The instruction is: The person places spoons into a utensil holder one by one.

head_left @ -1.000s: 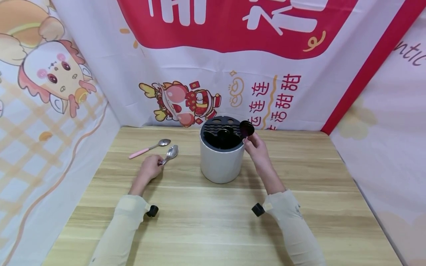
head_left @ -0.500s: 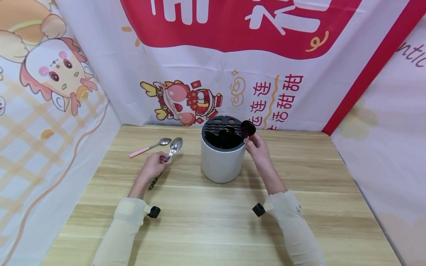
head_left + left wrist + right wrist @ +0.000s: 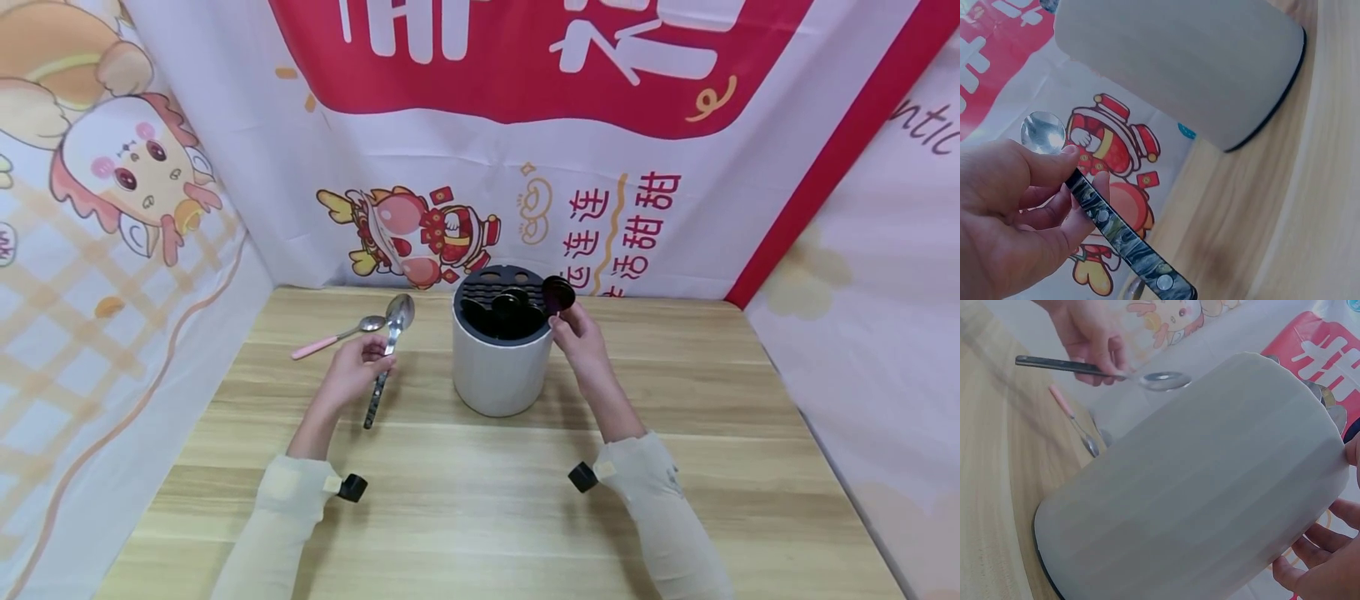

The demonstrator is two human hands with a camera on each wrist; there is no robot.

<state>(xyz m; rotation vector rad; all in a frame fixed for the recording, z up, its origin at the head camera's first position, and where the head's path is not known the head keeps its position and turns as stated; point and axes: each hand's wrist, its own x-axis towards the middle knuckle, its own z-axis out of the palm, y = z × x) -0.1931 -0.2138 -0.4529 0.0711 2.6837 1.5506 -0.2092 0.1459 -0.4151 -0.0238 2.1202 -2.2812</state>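
Observation:
My left hand (image 3: 356, 368) pinches a metal spoon with a dark marbled handle (image 3: 373, 407), holding it in the air left of the holder, its bowl end pointing away. The left wrist view shows thumb and fingers at the top of the spoon handle (image 3: 1124, 235). A tall off-white utensil holder (image 3: 498, 377) with a black slotted top stands on the table. My right hand (image 3: 587, 350) touches its right side near the rim, fingertips against the wall in the right wrist view. Dark, rounded spoon-like heads (image 3: 558, 293) stick up from the holder just above that hand.
A pink-handled spoon (image 3: 317, 345) lies on the wooden table (image 3: 480, 508), beyond my left hand. Printed cloths rise behind the table and on both sides, the back cloth (image 3: 465, 146) close behind the holder. A small black block (image 3: 352, 488) sits by each wrist.
My left hand has lifted the marbled-handle spoon and moved slightly right with it, so the handle now shows below the fingers. The right hand and the holder have stayed in place.

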